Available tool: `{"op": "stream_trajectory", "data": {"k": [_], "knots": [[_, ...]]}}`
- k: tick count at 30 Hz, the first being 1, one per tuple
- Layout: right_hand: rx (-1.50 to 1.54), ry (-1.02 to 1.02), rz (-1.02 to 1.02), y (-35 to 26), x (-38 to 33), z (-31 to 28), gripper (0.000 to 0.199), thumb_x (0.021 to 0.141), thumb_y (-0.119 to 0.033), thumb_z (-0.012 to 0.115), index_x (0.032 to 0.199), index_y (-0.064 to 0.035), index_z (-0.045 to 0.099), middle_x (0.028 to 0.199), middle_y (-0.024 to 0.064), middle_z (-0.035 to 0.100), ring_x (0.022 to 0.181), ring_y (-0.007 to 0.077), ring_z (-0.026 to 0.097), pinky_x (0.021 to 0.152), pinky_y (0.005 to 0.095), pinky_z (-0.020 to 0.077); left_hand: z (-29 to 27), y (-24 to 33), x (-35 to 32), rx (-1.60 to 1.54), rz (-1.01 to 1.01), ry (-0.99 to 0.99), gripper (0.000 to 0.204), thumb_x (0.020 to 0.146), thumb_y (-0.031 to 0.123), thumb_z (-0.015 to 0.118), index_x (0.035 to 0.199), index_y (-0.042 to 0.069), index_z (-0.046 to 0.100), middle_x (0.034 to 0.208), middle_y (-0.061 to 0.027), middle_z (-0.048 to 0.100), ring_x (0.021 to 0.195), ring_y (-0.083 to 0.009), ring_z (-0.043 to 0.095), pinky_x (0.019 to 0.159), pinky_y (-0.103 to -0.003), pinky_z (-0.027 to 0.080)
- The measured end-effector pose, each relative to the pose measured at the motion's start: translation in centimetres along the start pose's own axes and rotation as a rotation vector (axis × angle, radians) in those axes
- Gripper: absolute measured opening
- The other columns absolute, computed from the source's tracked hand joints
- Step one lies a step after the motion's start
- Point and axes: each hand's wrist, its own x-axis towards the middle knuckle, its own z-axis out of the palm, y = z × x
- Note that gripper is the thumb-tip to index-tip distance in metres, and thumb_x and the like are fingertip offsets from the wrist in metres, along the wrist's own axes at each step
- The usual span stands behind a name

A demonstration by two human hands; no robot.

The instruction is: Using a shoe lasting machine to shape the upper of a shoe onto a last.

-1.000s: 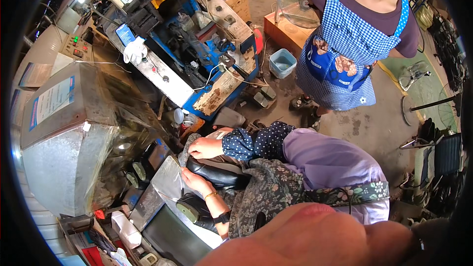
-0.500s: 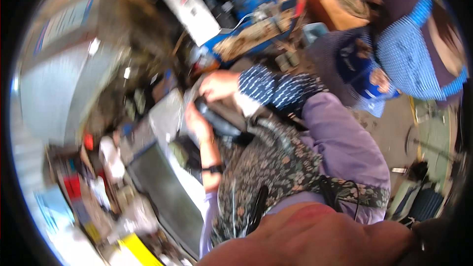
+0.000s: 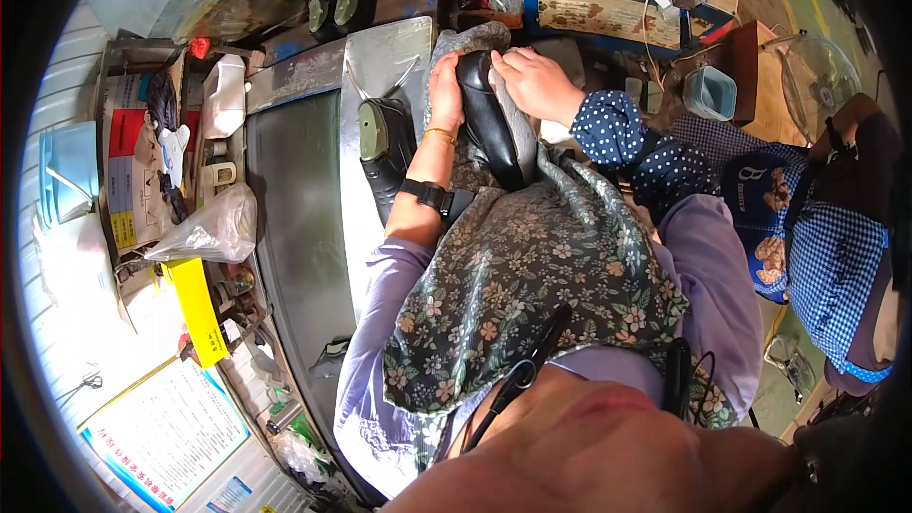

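A glossy black leather shoe (image 3: 489,123) stands lengthwise in front of my apron, its rounded toe pointing away from me. My left hand (image 3: 445,93) is closed along the shoe's left side, palm against it. On the right, my right hand (image 3: 534,84) has its fingers bent over a grey fuzzy cloth (image 3: 519,125) at the shoe's edge. That cloth also spreads behind the toe. Left of my left wrist lies another black shoe with a green last (image 3: 373,131) showing in its opening, resting on a metal bench top (image 3: 388,46).
Two more shoes on lasts (image 3: 332,9) stand at the back. To the left are a dark panel (image 3: 302,199), shelves with a plastic bag (image 3: 214,228) and a yellow box (image 3: 198,309). A blue machine (image 3: 608,14) stands far right; a co-worker in checked clothing (image 3: 836,256) is close on my right.
The view has steadied and swung, so the bench and my hands appear farther right and higher. Both hands stay at the black shoe; the grey cloth now shows clearly.
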Motion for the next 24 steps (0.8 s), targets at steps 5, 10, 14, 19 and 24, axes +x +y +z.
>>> {"op": "stream_trajectory", "data": {"k": [5,10,14,19,24], "knots": [[-0.048,-0.045,0.02,-2.4,0.5,0.6,0.049,0.082,-0.008,0.056,0.129,0.0085,0.054,0.099,0.0112,0.061,0.094,0.0271,0.059,0.083,0.0361,0.0506,-2.0,-1.5,1.1,-0.072,-0.041,0.029,0.034,0.096,0.027,0.049,0.107,0.001,0.067,0.108,-0.0071,0.066,0.1,-0.0181,0.058,0.093,-0.03,0.043],[-0.06,-0.049,0.06,-3.0,0.4,1.3,0.048,0.084,-0.008,0.054,0.129,0.0083,0.054,0.098,0.0109,0.061,0.093,0.0278,0.059,0.079,0.0361,0.0522,-1.8,-0.8,1.0,-0.324,-0.24,-0.001,0.036,0.095,0.033,0.049,0.108,0.003,0.065,0.106,-0.0079,0.066,0.097,-0.019,0.062,0.09,-0.033,0.047],[0.007,0.0,0.031,-2.8,0.5,1.4,0.047,0.086,-0.008,0.054,0.132,0.002,0.055,0.098,0.0098,0.061,0.092,0.0267,0.059,0.075,0.0374,0.0531,-2.5,-0.5,1.2,-0.305,-0.188,0.005,0.036,0.095,0.034,0.05,0.108,0.004,0.064,0.104,-0.0083,0.067,0.094,-0.019,0.063,0.088,-0.033,0.049],[0.541,0.084,0.268,-1.0,0.6,1.2,0.038,0.091,-0.009,0.06,0.129,-0.0044,0.061,0.096,0.01,0.065,0.089,0.0243,0.062,0.081,0.0298,0.0501,-2.6,-0.3,0.7,-0.264,-0.158,0.022,0.039,0.094,0.037,0.05,0.108,0.004,0.064,0.102,-0.0089,0.067,0.093,-0.0196,0.064,0.088,-0.033,0.049],[1.275,0.117,0.774,1.0,3.0,3.1,0.047,0.099,-0.028,0.061,0.132,0.0047,0.055,0.125,0.0109,0.065,0.115,0.0139,0.059,0.099,0.0259,0.044,-1.9,-0.1,0.6,-0.276,-0.184,0.025,0.039,0.094,0.037,0.049,0.108,0.004,0.063,0.101,-0.0084,0.067,0.092,-0.0193,0.063,0.087,-0.033,0.049]]}}
